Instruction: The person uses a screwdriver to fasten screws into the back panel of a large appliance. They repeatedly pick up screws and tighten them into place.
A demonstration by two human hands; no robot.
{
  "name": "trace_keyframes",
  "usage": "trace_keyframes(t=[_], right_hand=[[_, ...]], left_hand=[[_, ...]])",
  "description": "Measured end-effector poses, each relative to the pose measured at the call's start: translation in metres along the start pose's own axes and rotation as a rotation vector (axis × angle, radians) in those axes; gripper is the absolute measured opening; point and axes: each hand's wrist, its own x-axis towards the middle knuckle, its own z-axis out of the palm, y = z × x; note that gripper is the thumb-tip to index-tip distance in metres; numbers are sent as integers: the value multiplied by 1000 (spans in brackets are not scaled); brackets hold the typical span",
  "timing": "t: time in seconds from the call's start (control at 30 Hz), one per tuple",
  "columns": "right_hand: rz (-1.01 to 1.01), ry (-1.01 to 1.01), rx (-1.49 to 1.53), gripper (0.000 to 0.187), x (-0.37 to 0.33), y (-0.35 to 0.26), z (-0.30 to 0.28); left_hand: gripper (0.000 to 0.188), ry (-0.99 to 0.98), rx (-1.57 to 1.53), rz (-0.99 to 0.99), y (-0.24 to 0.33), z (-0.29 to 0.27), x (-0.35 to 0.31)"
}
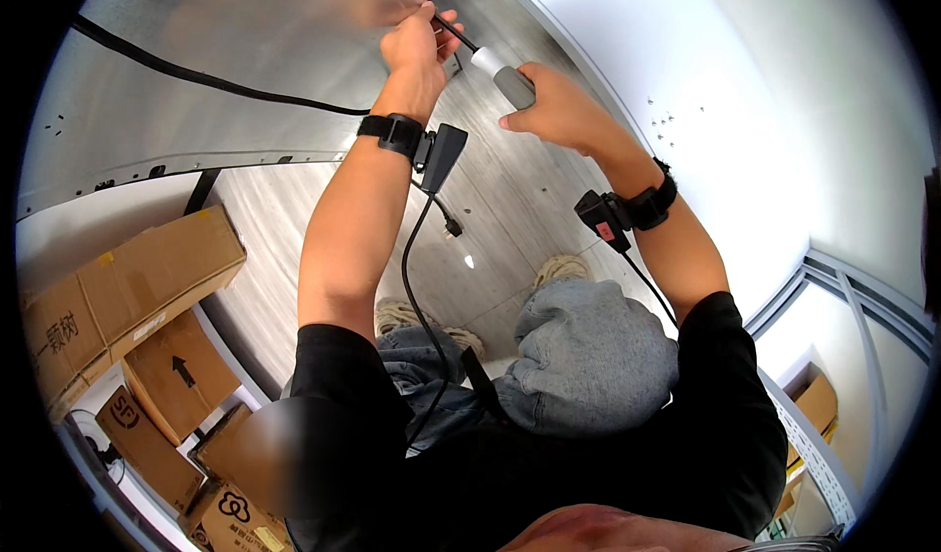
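My right hand [559,106] is wrapped round the grey and white handle of a screwdriver [512,83]. Its dark shaft points up and to the left, toward the edge of a large silver metal panel [245,52]. At the shaft's far end my left hand [420,47] is closed, with thumb and fingers pinched about the shaft. The tip, and whatever it meets, is hidden by those fingers. Along the panel runs a thick black cable [225,83], which ends out of sight behind my left wrist.
Cardboard boxes [162,268] are stacked at the left. A black plug [452,226] lies on the light wood floor [490,179] between my arms. To the right rises a white wall [745,91], with a metal-framed shelf [814,454] at lower right. Both wrists carry strapped black devices with cables.
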Motion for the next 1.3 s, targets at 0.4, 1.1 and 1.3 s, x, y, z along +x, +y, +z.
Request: trace_keyframes(t=[0.4, 1.1, 1.3], right_hand=[[140, -159, 428, 66, 0, -1, -1], [116, -197, 490, 59, -5, -4, 16], [117, -189, 319, 64, 1, -1, 14]], left_hand=[[11, 34, 26, -23, 2, 1, 1], [22, -67, -66, -75, -3, -8, 11], [23, -75, -10, -39, -2, -7, 6]])
